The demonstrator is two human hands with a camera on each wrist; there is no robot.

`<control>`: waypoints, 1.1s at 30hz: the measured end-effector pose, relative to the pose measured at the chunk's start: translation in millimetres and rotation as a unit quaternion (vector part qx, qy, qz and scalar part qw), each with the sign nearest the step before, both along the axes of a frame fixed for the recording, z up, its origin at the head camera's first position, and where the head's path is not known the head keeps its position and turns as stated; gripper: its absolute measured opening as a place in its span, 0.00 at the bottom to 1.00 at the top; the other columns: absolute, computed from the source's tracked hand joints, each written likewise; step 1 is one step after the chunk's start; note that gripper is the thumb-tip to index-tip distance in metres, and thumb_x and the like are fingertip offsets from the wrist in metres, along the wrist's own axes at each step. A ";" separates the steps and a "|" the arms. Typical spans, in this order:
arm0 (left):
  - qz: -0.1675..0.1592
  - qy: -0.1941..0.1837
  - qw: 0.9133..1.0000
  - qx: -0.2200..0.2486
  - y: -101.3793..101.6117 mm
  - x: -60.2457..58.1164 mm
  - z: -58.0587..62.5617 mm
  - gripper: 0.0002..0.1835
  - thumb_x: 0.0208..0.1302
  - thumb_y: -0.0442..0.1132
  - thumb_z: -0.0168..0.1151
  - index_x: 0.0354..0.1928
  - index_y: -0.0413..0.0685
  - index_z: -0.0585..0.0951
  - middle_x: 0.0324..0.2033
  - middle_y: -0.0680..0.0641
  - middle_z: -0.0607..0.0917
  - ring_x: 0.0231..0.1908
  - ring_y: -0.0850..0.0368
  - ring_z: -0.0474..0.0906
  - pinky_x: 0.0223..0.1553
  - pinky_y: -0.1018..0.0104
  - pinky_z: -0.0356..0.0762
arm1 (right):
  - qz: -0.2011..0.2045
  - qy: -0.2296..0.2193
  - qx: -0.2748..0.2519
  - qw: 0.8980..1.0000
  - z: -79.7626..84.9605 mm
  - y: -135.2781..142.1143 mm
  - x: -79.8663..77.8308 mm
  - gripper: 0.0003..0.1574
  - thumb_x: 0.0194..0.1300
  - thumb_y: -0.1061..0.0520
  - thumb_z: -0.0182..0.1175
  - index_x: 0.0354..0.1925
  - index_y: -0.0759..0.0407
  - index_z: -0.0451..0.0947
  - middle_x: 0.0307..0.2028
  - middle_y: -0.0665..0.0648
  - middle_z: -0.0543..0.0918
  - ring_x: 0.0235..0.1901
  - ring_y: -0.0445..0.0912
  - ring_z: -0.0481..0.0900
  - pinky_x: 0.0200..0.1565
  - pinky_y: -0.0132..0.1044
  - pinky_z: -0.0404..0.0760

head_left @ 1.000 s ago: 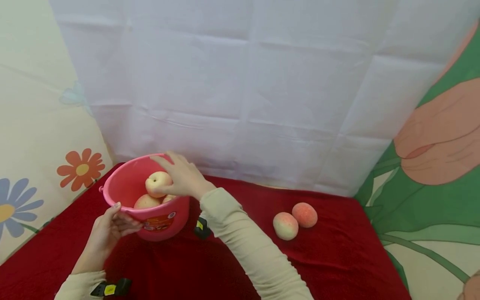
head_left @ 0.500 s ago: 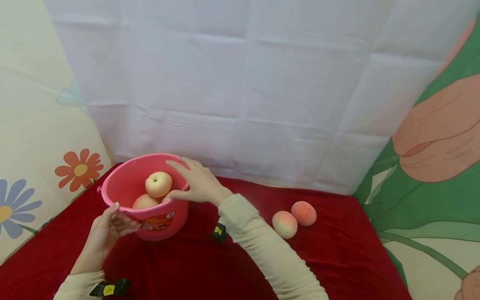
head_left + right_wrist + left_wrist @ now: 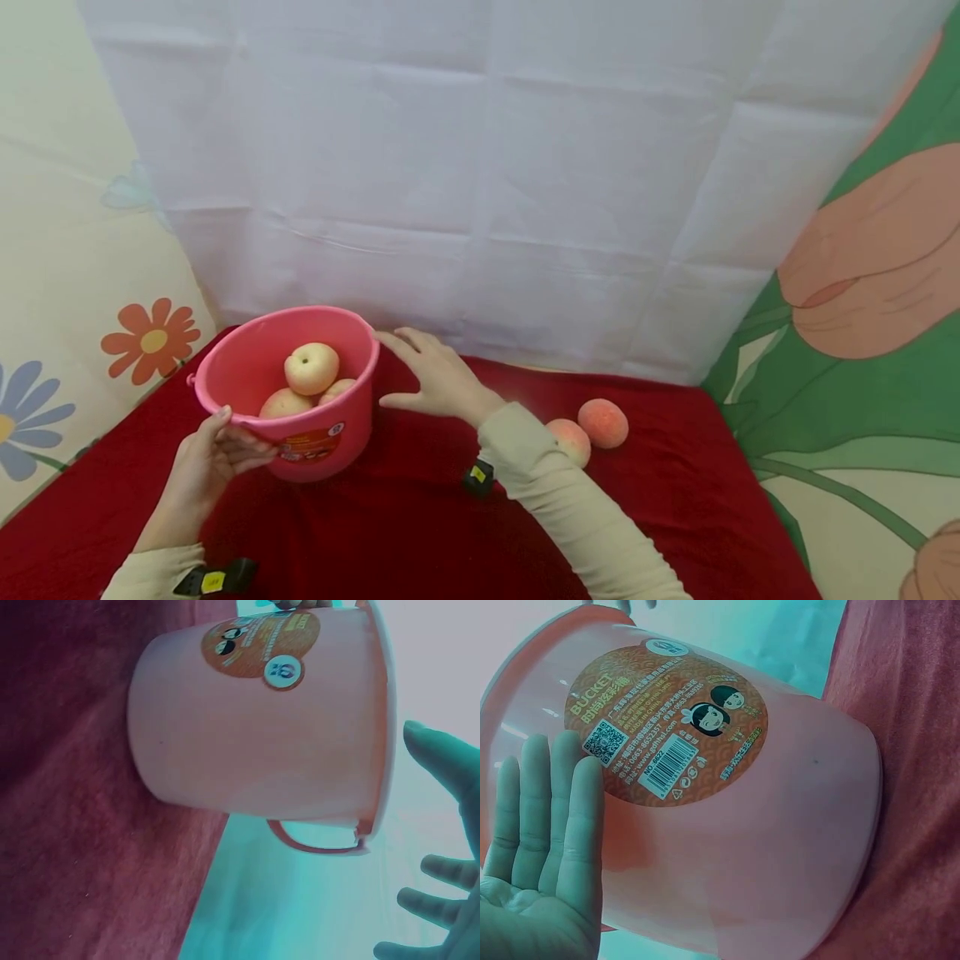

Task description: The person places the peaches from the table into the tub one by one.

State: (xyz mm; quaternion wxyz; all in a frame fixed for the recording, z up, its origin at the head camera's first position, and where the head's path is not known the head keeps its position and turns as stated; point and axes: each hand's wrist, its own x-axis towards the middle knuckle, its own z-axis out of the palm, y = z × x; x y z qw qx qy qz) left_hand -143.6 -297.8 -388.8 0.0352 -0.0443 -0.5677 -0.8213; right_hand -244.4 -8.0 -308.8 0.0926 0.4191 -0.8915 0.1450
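A pink bucket (image 3: 355, 417) stands at the left of the red cloth, an orange label (image 3: 667, 724) on its side. Inside it three peaches show, a pale yellow one (image 3: 311, 368) on top. My left hand (image 3: 208, 462) holds the bucket's near-left rim, thumb over the edge and fingers along the outside wall. Just right of the bucket is my right hand (image 3: 438, 379), its fingers spread and holding nothing. In the right wrist view its thumb (image 3: 442, 754) is beside the rim, apart from it.
Two more peaches lie on the cloth (image 3: 697, 492) at the right: a red one (image 3: 603, 423) and a paler one (image 3: 572, 442) partly hidden by the right sleeve. A white sheet (image 3: 465, 167) hangs behind. The bucket's handle (image 3: 315, 846) hangs at its side.
My right hand has drawn out of the bucket to the right, past its rim, leaving the pale peach inside. The left hand keeps its place on the rim.
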 end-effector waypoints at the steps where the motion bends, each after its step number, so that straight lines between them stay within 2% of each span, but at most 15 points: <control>1: 0.002 -0.002 1.000 0.000 0.1 0.0 -0.2 0.28 0.73 0.44 0.34 0.24 0.46 0.83 0.22 0.48 0.85 0.27 0.56 0.84 0.32 0.63 0.81 | 0.001 0.001 -0.002 1.000 -1.6 2.5 -0.1 0.50 0.53 0.37 0.62 0.68 0.45 0.52 0.64 0.55 0.61 0.63 0.49 0.59 0.57 0.51 0.66; 11: -0.006 0.004 1.000 -0.005 1.5 -1.2 -1.3 0.29 0.74 0.43 0.32 0.24 0.47 0.83 0.23 0.48 0.85 0.28 0.57 0.84 0.32 0.63 0.81 | -0.011 0.006 0.018 1.000 -15.6 32.6 5.5 0.50 0.54 0.38 0.62 0.68 0.48 0.53 0.62 0.57 0.62 0.60 0.51 0.62 0.55 0.50 0.68; 24: 0.006 -0.003 1.000 -0.010 0.4 0.1 -0.7 0.28 0.73 0.43 0.33 0.23 0.47 0.82 0.22 0.48 0.85 0.27 0.57 0.84 0.32 0.63 0.81 | -0.005 -0.011 0.019 1.000 -37.7 59.0 12.4 0.50 0.55 0.39 0.62 0.69 0.51 0.52 0.63 0.60 0.61 0.61 0.53 0.61 0.57 0.51 0.65; 33: 0.011 -0.007 1.000 -0.014 0.1 1.0 -0.3 0.28 0.73 0.44 0.34 0.23 0.48 0.82 0.22 0.48 0.85 0.27 0.57 0.84 0.32 0.63 0.81 | -0.002 -0.003 0.022 1.000 -53.0 78.6 19.2 0.48 0.56 0.40 0.61 0.68 0.52 0.53 0.63 0.61 0.61 0.61 0.55 0.62 0.57 0.52 0.64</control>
